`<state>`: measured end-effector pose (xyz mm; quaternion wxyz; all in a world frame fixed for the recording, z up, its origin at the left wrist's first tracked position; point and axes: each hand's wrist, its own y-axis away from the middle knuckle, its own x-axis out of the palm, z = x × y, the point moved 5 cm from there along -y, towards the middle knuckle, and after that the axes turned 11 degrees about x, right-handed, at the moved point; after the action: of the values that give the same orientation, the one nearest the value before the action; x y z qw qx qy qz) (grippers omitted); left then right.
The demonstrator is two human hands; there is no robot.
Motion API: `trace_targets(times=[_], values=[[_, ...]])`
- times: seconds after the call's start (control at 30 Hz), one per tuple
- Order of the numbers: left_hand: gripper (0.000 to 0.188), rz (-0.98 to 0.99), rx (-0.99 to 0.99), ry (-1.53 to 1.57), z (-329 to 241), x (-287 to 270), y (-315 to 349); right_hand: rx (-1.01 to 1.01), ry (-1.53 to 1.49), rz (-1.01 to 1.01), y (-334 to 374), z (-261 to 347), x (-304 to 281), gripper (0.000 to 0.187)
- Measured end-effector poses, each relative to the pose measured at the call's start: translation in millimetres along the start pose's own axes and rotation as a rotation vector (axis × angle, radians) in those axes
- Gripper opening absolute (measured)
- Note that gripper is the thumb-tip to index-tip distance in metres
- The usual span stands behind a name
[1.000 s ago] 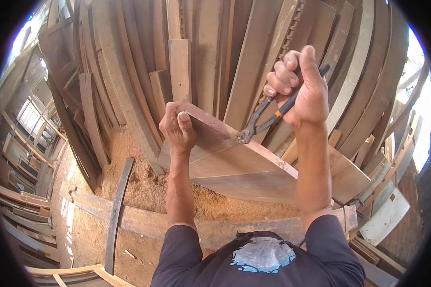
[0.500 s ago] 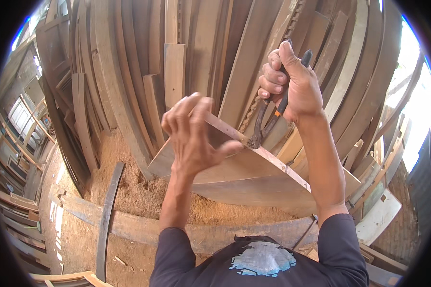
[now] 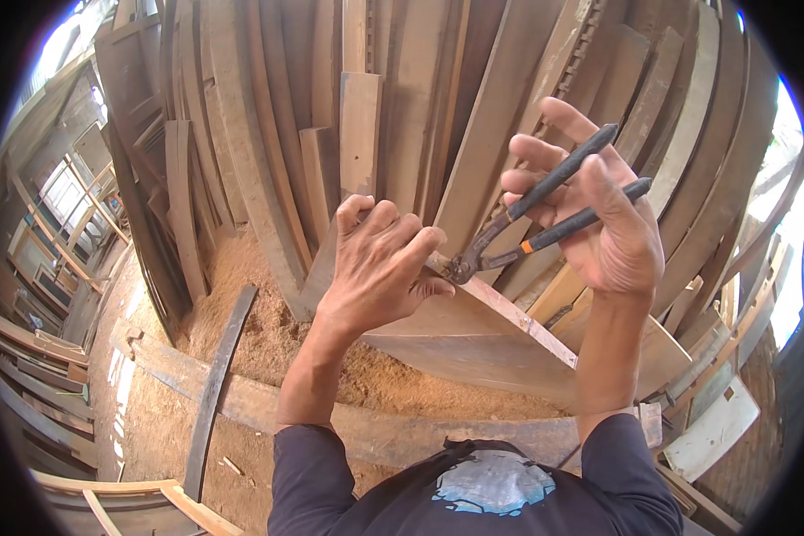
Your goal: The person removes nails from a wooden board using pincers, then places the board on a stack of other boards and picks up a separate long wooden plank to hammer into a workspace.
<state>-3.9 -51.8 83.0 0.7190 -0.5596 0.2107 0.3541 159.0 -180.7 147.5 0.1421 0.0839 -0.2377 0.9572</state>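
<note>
Pincers (image 3: 545,223) loosely in right hand (image 3: 598,223), left hand (image 3: 380,268) clenched on plank (image 3: 482,339).

I am seeing no packages, labels, signs or screens anywhere around me here among the stacked timber.

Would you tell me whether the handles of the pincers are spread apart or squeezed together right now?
Spread apart: the two dark handles of the pincers diverge across the loosely opened right hand.
</note>
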Motion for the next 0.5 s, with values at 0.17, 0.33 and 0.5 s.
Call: trace_targets(times=[0.17,0.33,0.5], values=[[0.057,-0.024,0.033,0.015,-4,1,-1,-0.214,-0.357,-0.167,18,-19,-1,0.061],[0.058,0.021,0.032,0.015,-9,9,-6,-0.279,-0.312,-0.133,8,-26,-10,0.054],[0.063,0.029,0.034,0.077,-12,11,-14,-0.134,-0.24,-0.054,-16,-15,-7,0.051]])
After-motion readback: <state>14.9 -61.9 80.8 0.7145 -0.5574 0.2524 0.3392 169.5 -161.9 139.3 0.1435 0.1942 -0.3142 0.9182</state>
